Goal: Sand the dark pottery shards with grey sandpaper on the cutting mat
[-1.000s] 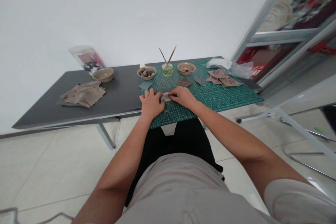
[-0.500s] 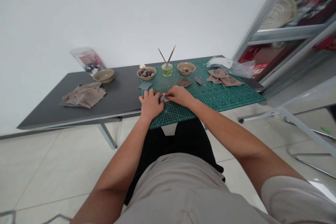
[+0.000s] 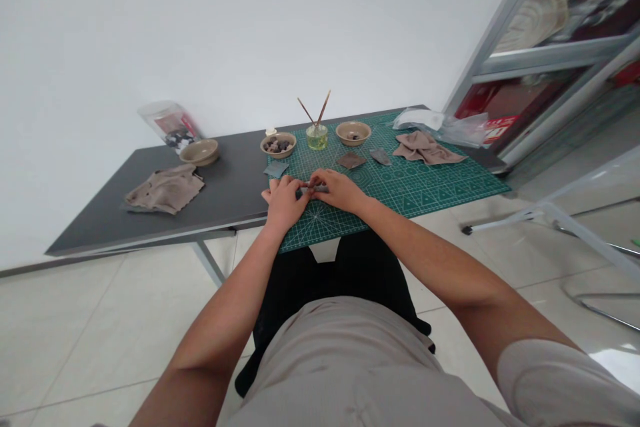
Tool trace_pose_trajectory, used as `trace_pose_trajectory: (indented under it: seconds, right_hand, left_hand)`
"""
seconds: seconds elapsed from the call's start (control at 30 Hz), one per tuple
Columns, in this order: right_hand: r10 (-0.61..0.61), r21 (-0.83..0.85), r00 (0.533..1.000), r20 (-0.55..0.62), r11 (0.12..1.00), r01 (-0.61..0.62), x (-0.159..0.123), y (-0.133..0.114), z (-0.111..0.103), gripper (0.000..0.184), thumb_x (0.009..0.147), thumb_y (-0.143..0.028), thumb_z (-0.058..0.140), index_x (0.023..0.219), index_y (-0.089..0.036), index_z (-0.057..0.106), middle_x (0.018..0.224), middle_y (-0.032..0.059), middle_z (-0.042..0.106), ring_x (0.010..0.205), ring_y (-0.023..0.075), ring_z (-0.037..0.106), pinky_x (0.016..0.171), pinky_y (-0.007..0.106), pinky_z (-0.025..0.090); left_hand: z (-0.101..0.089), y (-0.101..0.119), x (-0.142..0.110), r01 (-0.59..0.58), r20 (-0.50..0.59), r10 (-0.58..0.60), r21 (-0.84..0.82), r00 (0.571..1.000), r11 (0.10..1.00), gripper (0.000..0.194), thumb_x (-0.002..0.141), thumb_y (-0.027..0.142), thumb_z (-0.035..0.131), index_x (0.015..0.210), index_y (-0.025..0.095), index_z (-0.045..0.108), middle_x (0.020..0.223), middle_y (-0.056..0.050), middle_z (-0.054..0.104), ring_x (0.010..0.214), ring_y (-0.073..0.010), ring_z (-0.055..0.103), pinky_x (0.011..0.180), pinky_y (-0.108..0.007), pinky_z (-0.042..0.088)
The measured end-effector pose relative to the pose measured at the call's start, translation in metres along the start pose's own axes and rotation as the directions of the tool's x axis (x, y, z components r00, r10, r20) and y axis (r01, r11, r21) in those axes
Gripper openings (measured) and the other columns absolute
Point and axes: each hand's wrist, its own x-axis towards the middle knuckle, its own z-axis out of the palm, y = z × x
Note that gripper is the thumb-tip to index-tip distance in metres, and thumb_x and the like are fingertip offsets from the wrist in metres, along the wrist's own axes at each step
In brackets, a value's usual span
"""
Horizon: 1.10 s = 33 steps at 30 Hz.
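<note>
My left hand (image 3: 285,203) and my right hand (image 3: 340,190) meet near the near edge of a green cutting mat (image 3: 400,190). Pinched between their fingertips is a small grey strip (image 3: 313,190), partly hidden by my fingers. A small blue-grey abrasive sheet (image 3: 277,169) lies just beyond my left hand. Beyond my right hand are a brown sheet (image 3: 351,160) and a grey sheet (image 3: 381,156). Behind them stand a bowl of small stones (image 3: 278,144) and a glass jar (image 3: 317,137) holding yellowish liquid and thin sticks.
A dark grey table (image 3: 230,197) carries the mat. On it are a tan bowl (image 3: 353,133), a second bowl (image 3: 199,152), beige cloths (image 3: 427,148) (image 3: 165,189), and plastic bags (image 3: 170,124) (image 3: 440,121). A metal-framed shelf stands at right; a chair frame sits low right.
The held piece now shows as a narrow grey strip, not a pale crumpled bit. My hands sit closer together, and the whole view has shifted slightly, with the table lower in the frame.
</note>
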Motion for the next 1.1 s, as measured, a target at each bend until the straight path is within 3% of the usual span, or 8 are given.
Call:
trace_pose_trajectory:
  seconds: [0.17, 0.27, 0.37, 0.5, 0.57, 0.67, 0.83, 1.1]
  right_hand:
    - [0.002, -0.019, 1.0, -0.028, 1.0, -0.003, 0.0, 0.003, 0.003, 0.042, 0.082, -0.022, 0.075, 0.121, -0.019, 0.058, 0.113, 0.0088, 0.07, 0.109, 0.0254, 0.061, 0.096, 0.04, 0.047]
    - [0.03, -0.1, 1.0, -0.008, 0.995, -0.03, 0.001, 0.007, 0.001, 0.063, 0.079, -0.036, 0.08, 0.133, -0.015, 0.056, 0.129, 0.015, 0.065, 0.12, 0.0303, 0.056, 0.104, 0.046, 0.042]
    - [0.059, -0.188, 0.995, 0.086, 0.981, -0.042, 0.003, 0.01, -0.002, 0.061, 0.081, -0.043, 0.078, 0.131, -0.012, 0.06, 0.129, 0.0171, 0.064, 0.121, 0.0323, 0.055, 0.107, 0.048, 0.04]
    - [0.124, -0.189, 0.986, 0.108, 0.977, -0.102, 0.006, 0.008, -0.003, 0.065, 0.081, -0.04, 0.078, 0.137, -0.015, 0.057, 0.122, 0.0148, 0.066, 0.117, 0.0315, 0.057, 0.104, 0.05, 0.039]
    - [0.15, -0.108, 0.985, 0.082, 0.984, -0.141, 0.008, 0.006, -0.004, 0.058, 0.079, -0.032, 0.08, 0.132, -0.016, 0.06, 0.118, 0.0133, 0.067, 0.112, 0.0285, 0.06, 0.1, 0.045, 0.042]
    - [0.184, 0.047, 0.982, -0.046, 0.982, -0.182, 0.009, 0.005, -0.007, 0.034, 0.079, -0.025, 0.076, 0.111, -0.017, 0.068, 0.105, 0.0077, 0.071, 0.097, 0.0228, 0.064, 0.09, 0.036, 0.045]
    - [0.275, 0.149, 0.905, -0.324, 0.96, -0.238, 0.007, 0.01, -0.011, 0.015, 0.081, -0.029, 0.069, 0.092, -0.02, 0.066, 0.088, 0.0009, 0.07, 0.082, 0.0191, 0.061, 0.078, 0.031, 0.044]
    - [0.266, 0.101, 0.897, -0.354, 0.964, -0.246, 0.009, 0.016, -0.009, 0.009, 0.082, -0.028, 0.065, 0.082, -0.019, 0.065, 0.079, 0.0007, 0.067, 0.072, 0.016, 0.057, 0.071, 0.028, 0.04]
  left_hand:
    - [-0.004, 0.001, 0.006, 0.027, -0.007, -0.028, -0.044, 1.0, 0.999, 0.015, 0.089, 0.037, 0.062, 0.089, 0.024, 0.071, 0.11, -0.01, 0.068, 0.113, -0.0351, 0.051, 0.091, -0.05, 0.038]
    - [-0.007, -0.001, 0.01, 0.058, -0.099, -0.076, -0.172, 0.992, 0.983, 0.01, 0.088, 0.032, 0.063, 0.087, 0.023, 0.066, 0.103, -0.007, 0.07, 0.108, -0.0301, 0.058, 0.092, -0.046, 0.04]
    - [-0.009, -0.006, 0.018, 0.053, -0.194, -0.137, -0.384, 0.971, 0.922, 0.009, 0.084, 0.028, 0.065, 0.082, 0.022, 0.059, 0.086, -0.002, 0.069, 0.086, -0.0201, 0.063, 0.085, -0.035, 0.046]
    - [-0.008, -0.011, 0.028, 0.026, -0.278, -0.185, -0.49, 0.943, 0.871, 0.012, 0.081, 0.028, 0.067, 0.078, 0.022, 0.057, 0.079, 0.001, 0.067, 0.077, -0.0162, 0.061, 0.078, -0.029, 0.047]
    - [-0.008, -0.011, 0.032, 0.034, -0.291, -0.22, -0.532, 0.931, 0.846, 0.011, 0.081, 0.029, 0.066, 0.08, 0.021, 0.059, 0.078, 0.0, 0.067, 0.074, -0.0155, 0.06, 0.076, -0.028, 0.047]
    - [-0.006, -0.011, 0.037, 0.043, -0.227, -0.21, -0.577, 0.951, 0.815, 0.012, 0.08, 0.031, 0.066, 0.083, 0.02, 0.063, 0.077, 0.0, 0.067, 0.07, -0.0146, 0.058, 0.072, -0.027, 0.047]
    - [0.002, -0.011, 0.043, 0.077, -0.142, -0.182, -0.545, 0.973, 0.835, 0.016, 0.079, 0.033, 0.068, 0.085, 0.018, 0.07, 0.072, 0.0, 0.066, 0.068, -0.0155, 0.058, 0.07, -0.028, 0.044]
    - [0.015, -0.008, 0.045, 0.08, -0.069, -0.141, -0.55, 0.988, 0.831, 0.011, 0.077, 0.027, 0.068, 0.083, 0.019, 0.07, 0.075, 0.0, 0.068, 0.07, -0.0162, 0.06, 0.069, -0.028, 0.044]
